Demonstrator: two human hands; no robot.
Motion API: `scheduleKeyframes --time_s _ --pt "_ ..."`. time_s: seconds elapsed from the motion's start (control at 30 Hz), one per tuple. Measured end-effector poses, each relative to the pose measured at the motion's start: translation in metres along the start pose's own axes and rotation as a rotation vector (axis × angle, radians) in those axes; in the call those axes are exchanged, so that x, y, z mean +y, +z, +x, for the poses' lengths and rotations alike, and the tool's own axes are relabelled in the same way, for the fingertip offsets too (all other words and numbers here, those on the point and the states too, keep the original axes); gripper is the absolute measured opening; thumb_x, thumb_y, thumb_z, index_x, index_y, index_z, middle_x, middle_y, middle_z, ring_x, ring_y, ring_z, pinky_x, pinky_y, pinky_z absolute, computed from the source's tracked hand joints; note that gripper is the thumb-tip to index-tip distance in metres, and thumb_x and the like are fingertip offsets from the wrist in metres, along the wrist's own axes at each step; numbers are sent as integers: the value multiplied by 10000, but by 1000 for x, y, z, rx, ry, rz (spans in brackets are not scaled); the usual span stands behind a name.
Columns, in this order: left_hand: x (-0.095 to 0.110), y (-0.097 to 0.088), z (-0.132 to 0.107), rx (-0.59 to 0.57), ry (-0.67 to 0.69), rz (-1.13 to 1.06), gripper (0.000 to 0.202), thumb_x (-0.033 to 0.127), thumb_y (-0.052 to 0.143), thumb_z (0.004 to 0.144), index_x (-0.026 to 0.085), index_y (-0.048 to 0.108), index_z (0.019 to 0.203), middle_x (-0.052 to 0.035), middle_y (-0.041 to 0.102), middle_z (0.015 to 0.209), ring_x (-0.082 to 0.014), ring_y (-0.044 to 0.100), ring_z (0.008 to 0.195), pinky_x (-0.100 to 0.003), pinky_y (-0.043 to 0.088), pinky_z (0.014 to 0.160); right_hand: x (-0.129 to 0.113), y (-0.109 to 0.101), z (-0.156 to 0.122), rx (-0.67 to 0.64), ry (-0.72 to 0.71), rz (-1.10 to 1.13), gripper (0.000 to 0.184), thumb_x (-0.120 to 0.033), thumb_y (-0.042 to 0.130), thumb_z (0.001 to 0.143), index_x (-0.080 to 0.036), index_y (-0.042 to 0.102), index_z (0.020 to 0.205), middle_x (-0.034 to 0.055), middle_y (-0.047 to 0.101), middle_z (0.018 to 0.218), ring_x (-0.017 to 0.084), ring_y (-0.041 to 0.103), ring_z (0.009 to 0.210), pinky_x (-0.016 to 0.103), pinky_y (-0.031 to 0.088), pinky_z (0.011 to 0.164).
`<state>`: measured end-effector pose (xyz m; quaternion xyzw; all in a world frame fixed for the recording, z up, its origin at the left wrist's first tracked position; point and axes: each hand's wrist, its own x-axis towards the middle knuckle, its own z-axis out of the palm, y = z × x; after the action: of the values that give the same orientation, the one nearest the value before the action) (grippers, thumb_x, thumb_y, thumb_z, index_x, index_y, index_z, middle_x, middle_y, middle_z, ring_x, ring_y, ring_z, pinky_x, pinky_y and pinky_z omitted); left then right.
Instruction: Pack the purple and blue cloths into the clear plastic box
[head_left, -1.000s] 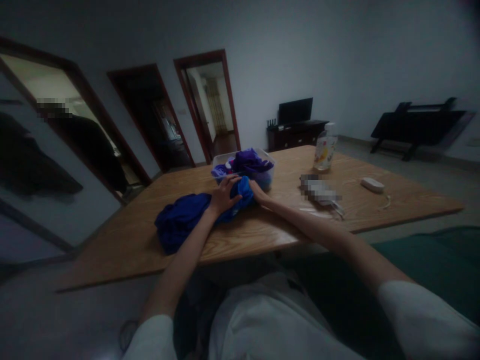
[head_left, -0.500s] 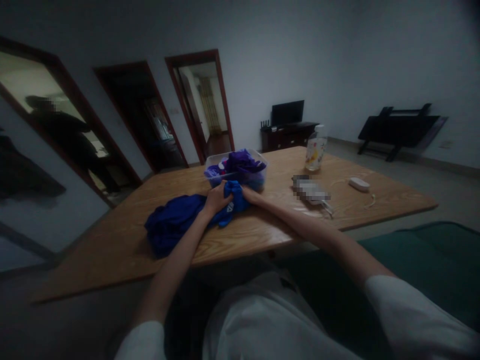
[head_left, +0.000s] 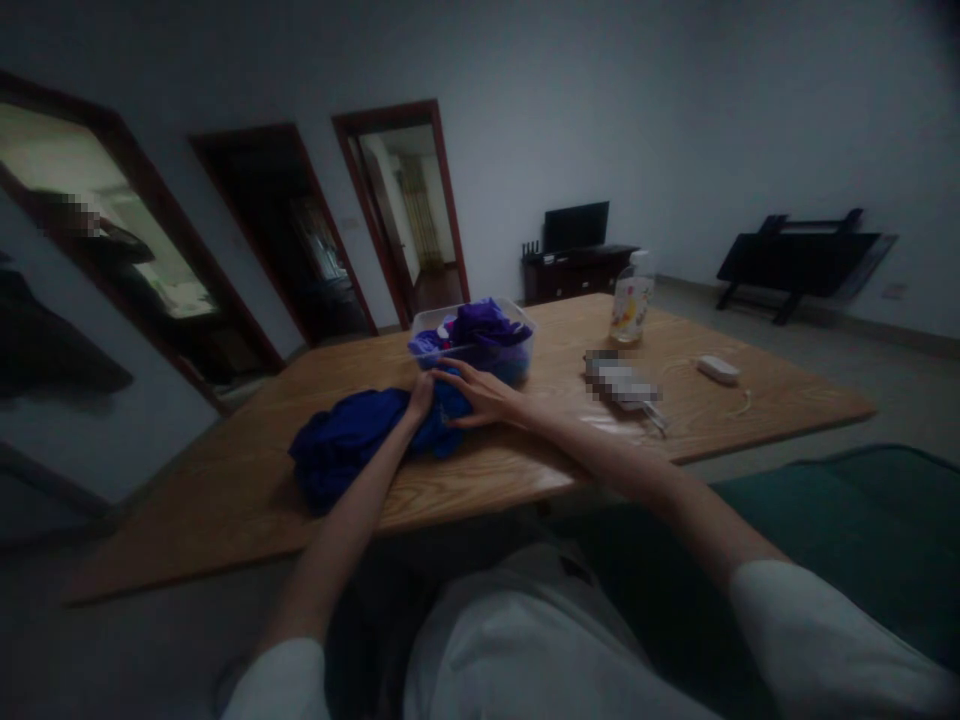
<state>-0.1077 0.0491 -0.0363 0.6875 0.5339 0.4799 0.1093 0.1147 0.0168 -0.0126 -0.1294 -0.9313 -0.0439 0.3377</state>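
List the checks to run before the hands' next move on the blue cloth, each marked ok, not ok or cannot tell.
1. Left hand on the blue cloth: ok, fingers curled into it.
2. Right hand flat on the cloth's right end: ok, fingers spread.
3. Cloth fully on the table: ok.
4. Plastic tub of purple cloth close behind the hands: ok; touching or apart, cannot tell.
5. Bottle upright, away from both hands: ok.
6. Cloth folded neatly: not ok, bunched.
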Motion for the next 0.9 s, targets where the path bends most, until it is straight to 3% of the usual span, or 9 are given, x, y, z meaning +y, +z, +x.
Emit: scheduleKeyframes --time_s 0.1,0.3,0.43,0.6,0.73,0.9 --pt "-2 -2 4 -16 -107 -83 309 260 416 991 147 675 865 -127 747 1005 -241 685 991 -431 533 1017 0 8 0 -3 -22 -23 979 -494 747 896 -205 194 1650 222 296 1630 373 448 1430 521 491 1112" --pt "13 -1 -2 -99 -1 -31 382 335 385 1021 152 712 953 -125 766 1101 -272 692 1097 -441 501 1070 13 21 -1 29 86 -61 756 -369 718 922 -138 339 1534 218 486 1438 339 578 1259 460 555 990" --pt "30 -5 -15 -149 142 168 431 450 356 1065 180 671 1181 -124 756 1124 -289 716 1076 -417 521 1005 22 19 -1 53 176 -37 518 -265 660 936 -117 451 1387 190 570 1294 295 636 1091 414 544 909" --pt "50 -14 -28 -151 414 288 611 594 445 1027 198 451 1493 -151 622 1412 -316 640 1262 -454 519 1042 28 -8 3 271 292 184 287 -268 596 919 -157 556 1181 110 640 1126 245 631 990 357 514 886" --pt "68 -18 -34 -143 644 339 894 699 634 889 225 334 1586 -172 413 1600 -346 477 1445 -484 492 1112 37 -26 9 419 367 420 291 -370 594 912 -171 570 1124 73 651 1068 241 615 990 368 504 944" --pt "81 -15 -40 -164 763 439 966 593 788 806 258 343 1596 -171 351 1637 -370 407 1493 -526 443 1173 49 -20 10 348 402 576 354 -397 617 863 -178 593 1141 85 661 1158 265 601 1102 422 455 1078"
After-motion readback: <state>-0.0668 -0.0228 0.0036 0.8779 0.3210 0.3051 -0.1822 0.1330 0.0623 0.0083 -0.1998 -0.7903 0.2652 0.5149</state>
